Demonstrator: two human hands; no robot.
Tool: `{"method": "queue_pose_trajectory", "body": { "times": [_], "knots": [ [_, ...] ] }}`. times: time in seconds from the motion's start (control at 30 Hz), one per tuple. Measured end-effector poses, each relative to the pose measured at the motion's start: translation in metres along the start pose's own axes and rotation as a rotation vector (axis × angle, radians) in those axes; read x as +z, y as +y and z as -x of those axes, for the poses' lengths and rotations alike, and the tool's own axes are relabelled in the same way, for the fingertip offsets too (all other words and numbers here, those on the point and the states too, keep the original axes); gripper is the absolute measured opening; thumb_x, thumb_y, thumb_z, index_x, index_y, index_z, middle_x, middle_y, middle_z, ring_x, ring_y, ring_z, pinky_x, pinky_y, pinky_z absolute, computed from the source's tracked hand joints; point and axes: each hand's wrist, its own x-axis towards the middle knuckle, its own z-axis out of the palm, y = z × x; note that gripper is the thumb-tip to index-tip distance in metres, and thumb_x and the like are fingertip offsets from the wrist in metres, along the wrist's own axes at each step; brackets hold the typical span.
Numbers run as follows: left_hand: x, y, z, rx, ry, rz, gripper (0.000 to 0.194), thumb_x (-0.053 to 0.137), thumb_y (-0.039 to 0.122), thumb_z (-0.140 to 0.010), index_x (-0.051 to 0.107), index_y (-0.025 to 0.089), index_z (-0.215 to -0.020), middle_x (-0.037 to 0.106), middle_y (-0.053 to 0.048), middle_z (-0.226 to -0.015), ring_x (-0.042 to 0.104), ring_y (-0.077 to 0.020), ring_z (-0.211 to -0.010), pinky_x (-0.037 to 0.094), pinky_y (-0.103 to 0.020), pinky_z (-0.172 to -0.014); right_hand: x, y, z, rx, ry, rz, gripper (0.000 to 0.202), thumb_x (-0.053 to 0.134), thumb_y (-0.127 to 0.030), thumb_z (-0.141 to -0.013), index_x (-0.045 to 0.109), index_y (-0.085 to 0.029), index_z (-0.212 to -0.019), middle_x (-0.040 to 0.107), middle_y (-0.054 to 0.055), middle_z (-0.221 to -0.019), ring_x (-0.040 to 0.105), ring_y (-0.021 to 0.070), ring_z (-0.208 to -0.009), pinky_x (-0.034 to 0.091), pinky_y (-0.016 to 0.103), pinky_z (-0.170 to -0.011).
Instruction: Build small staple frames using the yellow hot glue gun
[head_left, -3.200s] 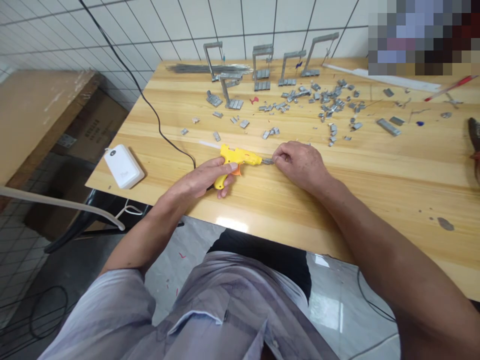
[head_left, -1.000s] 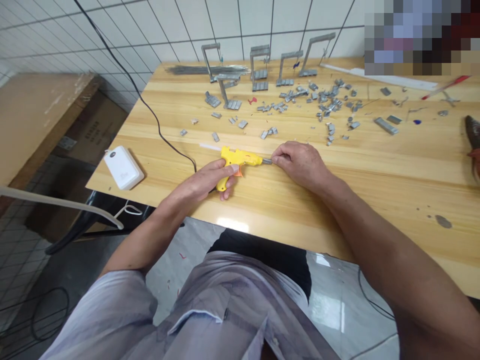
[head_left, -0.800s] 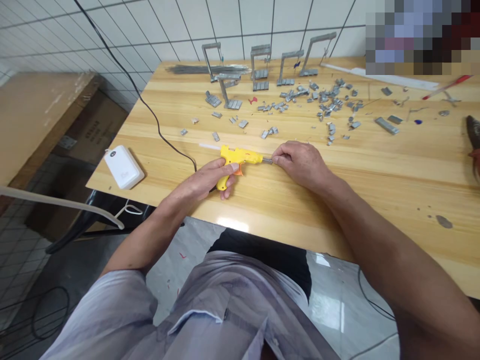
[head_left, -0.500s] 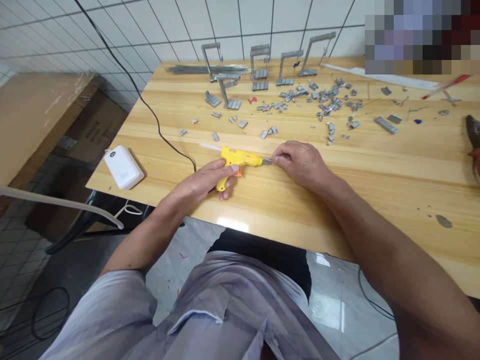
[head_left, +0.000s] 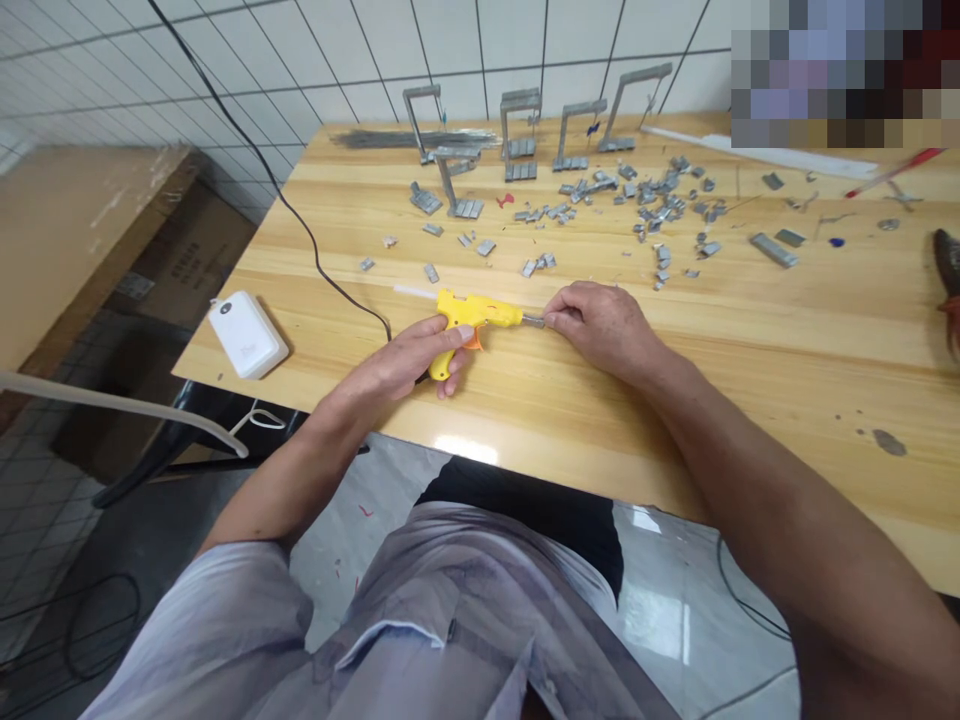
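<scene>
My left hand point(head_left: 424, 352) is wrapped round the handle of a yellow hot glue gun point(head_left: 484, 312), its thumb by the orange trigger point(head_left: 475, 338). A whitish glue stick point(head_left: 414, 292) sticks out of the gun's back end. The nozzle points right, towards my right hand point(head_left: 600, 325). There the thumb and forefinger are pinched on a small grey metal piece point(head_left: 535, 321), right at the nozzle tip. Fingers hide most of that piece, and where nozzle and piece meet is hard to tell.
Several grey metal stands point(head_left: 465, 208) rise near the wall. Loose staple pieces point(head_left: 660, 205) are scattered before them. A bundle of thin rods point(head_left: 360, 139) lies at the back left. A white power bank point(head_left: 247, 335) sits left, beside a black cable point(head_left: 319, 262). A red pen point(head_left: 892, 175) lies right.
The glue gun and my left hand have shifted slightly left, and the gun has turned a little. My right hand stays in place, still pinched.
</scene>
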Motion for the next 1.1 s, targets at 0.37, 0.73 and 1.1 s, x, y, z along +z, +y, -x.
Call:
{"method": "queue_pose_trajectory", "body": {
  "times": [0.37, 0.73, 1.1],
  "knots": [
    [-0.0022, -0.0017, 0.0006, -0.017, 0.011, 0.006, 0.045, 0.085, 0.054, -0.091, 0.057, 0.021, -0.082, 0.057, 0.004, -0.064, 0.059, -0.0123, -0.048, 0.048, -0.025, -0.048, -0.0012, -0.0015, 0.0003, 0.003, -0.006, 0.003, 0.019, 0.066, -0.018, -0.096, 0.082, -0.025, -0.091, 0.084, 0.007, -0.103, 0.073, 0.0253, -0.095, 0.05, 0.037, -0.086],
    [-0.0038, -0.0018, -0.0002, -0.027, 0.009, -0.002, 0.043, 0.086, 0.054, -0.09, 0.06, 0.02, -0.087, 0.057, 0.004, -0.064, 0.059, -0.0125, -0.048, 0.048, -0.025, -0.047, 0.0013, 0.0006, 0.0006, -0.002, 0.012, -0.003, 0.016, 0.068, -0.022, -0.097, 0.082, -0.025, -0.09, 0.084, 0.007, -0.102, 0.072, 0.0254, -0.094, 0.049, 0.037, -0.085],
    [-0.004, 0.0, -0.0008, -0.005, -0.009, 0.001, 0.05, 0.088, 0.057, -0.09, 0.056, 0.02, -0.079, 0.056, 0.004, -0.065, 0.06, -0.0118, -0.048, 0.05, -0.025, -0.047, 0.0012, 0.0013, 0.0002, 0.006, 0.01, 0.0, 0.015, 0.069, -0.023, -0.098, 0.083, -0.025, -0.09, 0.084, 0.007, -0.101, 0.073, 0.0253, -0.094, 0.05, 0.036, -0.086]
  ]
}}
